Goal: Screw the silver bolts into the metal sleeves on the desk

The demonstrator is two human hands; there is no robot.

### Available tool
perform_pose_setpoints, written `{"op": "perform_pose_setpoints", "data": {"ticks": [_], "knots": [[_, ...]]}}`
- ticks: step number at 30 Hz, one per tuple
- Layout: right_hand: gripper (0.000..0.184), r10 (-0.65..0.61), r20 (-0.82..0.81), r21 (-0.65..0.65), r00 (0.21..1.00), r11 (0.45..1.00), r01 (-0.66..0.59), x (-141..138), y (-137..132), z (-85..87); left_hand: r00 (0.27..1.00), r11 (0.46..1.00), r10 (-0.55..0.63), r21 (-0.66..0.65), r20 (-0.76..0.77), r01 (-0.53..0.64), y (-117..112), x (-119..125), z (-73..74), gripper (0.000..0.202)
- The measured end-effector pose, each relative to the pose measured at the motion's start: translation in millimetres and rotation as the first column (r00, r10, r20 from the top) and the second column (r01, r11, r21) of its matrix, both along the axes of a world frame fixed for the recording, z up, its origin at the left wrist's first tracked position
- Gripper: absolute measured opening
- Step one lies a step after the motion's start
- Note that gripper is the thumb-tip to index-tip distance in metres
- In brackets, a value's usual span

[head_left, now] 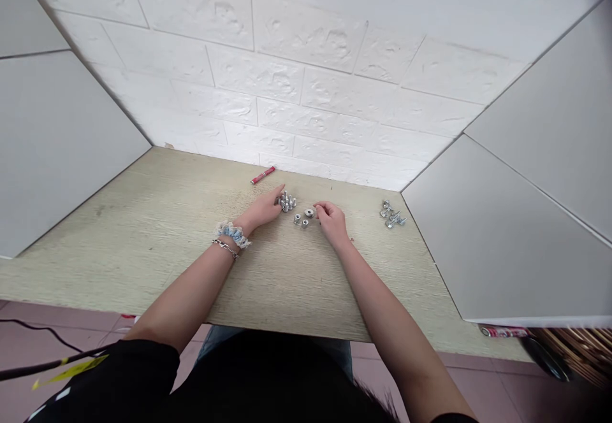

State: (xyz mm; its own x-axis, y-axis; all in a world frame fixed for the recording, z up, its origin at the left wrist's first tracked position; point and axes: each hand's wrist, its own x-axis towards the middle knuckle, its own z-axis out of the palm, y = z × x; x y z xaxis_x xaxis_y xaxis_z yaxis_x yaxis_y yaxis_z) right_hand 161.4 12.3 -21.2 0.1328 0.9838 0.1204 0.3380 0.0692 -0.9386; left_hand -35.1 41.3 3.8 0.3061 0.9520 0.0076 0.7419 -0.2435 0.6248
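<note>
My left hand (264, 208) lies on the wooden table (167, 232) with its fingers stretched toward a cluster of upright silver bolts (287, 202), fingertips touching them. My right hand (331, 219) rests just right of several loose silver nuts (303, 218), its fingers curled and pinched beside the nearest nut; whether it grips one is too small to tell. A blue scrunchie and a chain bracelet sit on my left wrist.
A second pile of silver bolts (393, 215) lies near the table's right edge. A red pen (262, 175) lies at the back by the white brick wall. Grey panels flank the table left and right. A wicker basket (581, 346) stands on the floor, lower right.
</note>
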Motion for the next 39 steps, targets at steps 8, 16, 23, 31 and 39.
{"op": "perform_pose_setpoints", "data": {"ticks": [8, 16, 23, 31, 39], "knots": [[0.025, 0.012, 0.01, 0.009, 1.0, 1.0, -0.012, 0.7, 0.4, -0.4, 0.999, 1.0, 0.01, 0.014, 0.051, -0.01, 1.0, 0.6, -2.0, 0.072], [0.027, 0.018, 0.026, 0.004, 0.999, 1.0, -0.019, 0.6, 0.9, -0.4, 0.999, 0.999, 0.01, 0.034, 0.047, -0.012, 0.9, 1.6, -2.6, 0.07], [0.026, 0.023, 0.037, 0.002, 0.999, 1.0, -0.023, 0.1, -1.1, 2.0, 0.999, 0.999, 0.013, 0.051, 0.046, -0.015, 1.8, 2.7, -4.5, 0.069], [0.025, 0.029, 0.047, 0.012, 0.998, 1.0, -0.029, 1.3, 0.2, -0.3, 1.0, 0.998, 0.011, 0.054, 0.027, -0.012, 0.7, 2.6, -4.3, 0.067], [0.025, 0.035, 0.054, 0.026, 0.998, 0.999, -0.036, 1.1, 0.1, -1.9, 1.0, 0.998, 0.006, 0.056, 0.014, -0.006, 1.5, 2.4, -6.2, 0.068]]}}
